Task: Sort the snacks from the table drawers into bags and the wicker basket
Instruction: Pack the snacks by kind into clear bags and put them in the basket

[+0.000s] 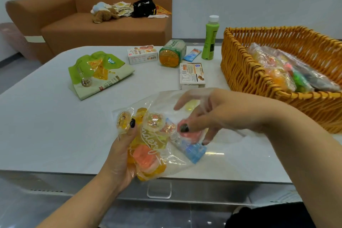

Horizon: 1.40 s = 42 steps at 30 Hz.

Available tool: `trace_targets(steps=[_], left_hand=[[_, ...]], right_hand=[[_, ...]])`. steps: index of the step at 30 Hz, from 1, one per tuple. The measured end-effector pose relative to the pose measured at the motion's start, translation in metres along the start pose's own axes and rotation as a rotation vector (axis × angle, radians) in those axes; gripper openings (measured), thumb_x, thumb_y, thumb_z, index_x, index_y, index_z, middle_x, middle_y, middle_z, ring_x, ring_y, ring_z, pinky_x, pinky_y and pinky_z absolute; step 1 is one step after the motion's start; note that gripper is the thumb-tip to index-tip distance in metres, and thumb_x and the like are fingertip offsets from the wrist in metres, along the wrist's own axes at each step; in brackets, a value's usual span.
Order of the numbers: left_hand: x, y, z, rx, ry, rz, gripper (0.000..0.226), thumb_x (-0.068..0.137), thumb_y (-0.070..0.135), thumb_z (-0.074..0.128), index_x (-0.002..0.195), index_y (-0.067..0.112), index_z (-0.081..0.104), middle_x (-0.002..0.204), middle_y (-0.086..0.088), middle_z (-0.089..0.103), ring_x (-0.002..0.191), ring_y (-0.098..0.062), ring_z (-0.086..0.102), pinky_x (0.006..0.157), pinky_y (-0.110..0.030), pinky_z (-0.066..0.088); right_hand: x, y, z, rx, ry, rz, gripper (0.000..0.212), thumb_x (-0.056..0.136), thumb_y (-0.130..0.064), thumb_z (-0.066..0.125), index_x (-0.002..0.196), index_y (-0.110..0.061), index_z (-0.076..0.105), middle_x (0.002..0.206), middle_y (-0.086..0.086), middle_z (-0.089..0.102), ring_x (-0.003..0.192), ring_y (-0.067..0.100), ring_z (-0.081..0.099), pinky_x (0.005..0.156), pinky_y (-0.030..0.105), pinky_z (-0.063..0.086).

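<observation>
Head view: left hand [124,153] grips a clear plastic bag of jelly cups [153,146]; right hand [201,114], fingers loosely spread, reaches in; filling step; next, close it.

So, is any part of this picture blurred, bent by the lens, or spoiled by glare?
In the head view, the right hand is smeared by motion at its fingertips; the left hand and the clear bag it grips are fairly sharp. The table edge bows from the wide lens. A soft glare streak lies on the tabletop near the blue packet. The sofa looks slightly soft.
</observation>
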<state>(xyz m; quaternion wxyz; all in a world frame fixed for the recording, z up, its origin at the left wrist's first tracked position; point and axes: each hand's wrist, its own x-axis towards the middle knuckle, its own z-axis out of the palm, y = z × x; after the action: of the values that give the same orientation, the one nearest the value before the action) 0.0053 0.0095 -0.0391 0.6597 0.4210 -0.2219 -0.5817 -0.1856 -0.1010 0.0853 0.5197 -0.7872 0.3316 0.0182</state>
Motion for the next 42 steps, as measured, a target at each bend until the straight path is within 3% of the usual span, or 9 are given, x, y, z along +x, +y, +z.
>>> trace_targets(steps=[8, 10, 13, 17, 26, 31, 34, 39, 42], left_hand=[[0.002, 0.000, -0.003, 0.045, 0.042, -0.031, 0.088, 0.033, 0.060, 0.093, 0.107, 0.015, 0.075, 0.116, -0.021, 0.069, 0.099, -0.037, 0.070, 0.074, -0.045, 0.060], [0.001, 0.000, -0.002, 0.061, 0.020, -0.034, 0.084, 0.037, 0.059, 0.092, 0.107, 0.016, 0.075, 0.118, -0.021, 0.068, 0.104, -0.039, 0.067, 0.078, -0.048, 0.059], [-0.002, 0.002, -0.002, 0.036, -0.008, -0.041, 0.077, 0.036, 0.055, 0.094, 0.102, 0.018, 0.077, 0.115, -0.020, 0.069, 0.102, -0.038, 0.069, 0.076, -0.048, 0.059], [-0.002, 0.003, -0.003, -0.047, 0.013, -0.064, 0.081, 0.036, 0.049, 0.096, 0.105, 0.012, 0.076, 0.116, -0.022, 0.068, 0.100, -0.037, 0.070, 0.070, -0.045, 0.059], [-0.005, 0.007, 0.000, -0.123, 0.053, -0.024, 0.050, 0.055, 0.053, 0.085, 0.089, 0.016, 0.081, 0.101, -0.017, 0.074, 0.086, -0.032, 0.074, 0.063, -0.042, 0.060], [-0.001, 0.007, 0.000, -0.199, 0.142, -0.020, 0.042, 0.083, 0.047, 0.054, 0.091, 0.013, 0.077, 0.093, -0.015, 0.075, 0.076, -0.028, 0.074, 0.058, -0.040, 0.060], [0.000, 0.008, 0.001, -0.186, 0.175, -0.056, 0.047, 0.087, 0.051, 0.051, 0.106, 0.012, 0.070, 0.097, -0.017, 0.074, 0.079, -0.029, 0.074, 0.060, -0.039, 0.060], [0.000, 0.008, 0.003, -0.190, 0.184, -0.088, 0.051, 0.085, 0.053, 0.052, 0.110, 0.012, 0.068, 0.102, -0.018, 0.074, 0.081, -0.030, 0.074, 0.059, -0.041, 0.060], [0.000, 0.009, 0.004, -0.190, 0.181, -0.083, 0.053, 0.080, 0.053, 0.055, 0.111, 0.013, 0.068, 0.104, -0.018, 0.073, 0.082, -0.031, 0.074, 0.060, -0.042, 0.060]], right_hand=[[-0.001, -0.018, 0.010, -0.102, -0.084, 0.020, 0.032, 0.066, -0.027, 0.079, 0.094, -0.024, 0.063, 0.084, -0.002, 0.071, 0.076, 0.009, 0.070, 0.071, 0.015, 0.055], [-0.001, -0.023, 0.014, -0.144, -0.076, 0.079, 0.006, 0.080, -0.020, 0.073, 0.080, -0.023, 0.068, 0.070, 0.004, 0.064, 0.065, 0.011, 0.064, 0.063, 0.007, 0.049], [0.002, -0.022, 0.014, -0.269, -0.064, 0.137, 0.045, 0.091, 0.000, 0.055, 0.053, -0.023, 0.055, 0.046, -0.005, 0.047, 0.048, 0.007, 0.047, 0.051, 0.007, 0.040], [0.021, -0.014, 0.027, -0.347, -0.112, 0.167, 0.030, 0.086, -0.039, 0.067, 0.093, -0.009, 0.069, 0.067, -0.001, 0.072, 0.052, 0.007, 0.064, 0.051, 0.014, 0.048], [0.019, -0.009, 0.015, -0.185, -0.138, -0.015, 0.024, 0.093, -0.010, 0.058, 0.114, -0.020, 0.066, 0.092, -0.001, 0.075, 0.080, 0.015, 0.073, 0.065, 0.019, 0.056], [0.017, -0.002, -0.016, 0.149, 0.480, -0.134, 0.014, 0.094, -0.011, 0.056, 0.098, -0.016, 0.069, 0.082, 0.000, 0.075, 0.069, 0.017, 0.070, 0.057, 0.022, 0.057], [0.041, 0.034, -0.024, -0.059, 0.813, 0.053, 0.006, 0.093, -0.018, 0.058, 0.097, -0.018, 0.063, 0.090, 0.005, 0.071, 0.076, 0.024, 0.069, 0.065, 0.034, 0.060], [0.071, 0.079, 0.011, -0.635, 0.552, 0.507, 0.065, 0.091, -0.058, 0.048, 0.139, -0.017, 0.033, 0.131, 0.011, 0.044, 0.108, 0.030, 0.057, 0.085, 0.040, 0.052], [0.079, 0.090, 0.040, -0.770, 0.572, 0.448, 0.051, 0.097, -0.050, 0.038, 0.135, -0.018, 0.031, 0.130, 0.010, 0.037, 0.104, 0.030, 0.057, 0.074, 0.036, 0.047]])
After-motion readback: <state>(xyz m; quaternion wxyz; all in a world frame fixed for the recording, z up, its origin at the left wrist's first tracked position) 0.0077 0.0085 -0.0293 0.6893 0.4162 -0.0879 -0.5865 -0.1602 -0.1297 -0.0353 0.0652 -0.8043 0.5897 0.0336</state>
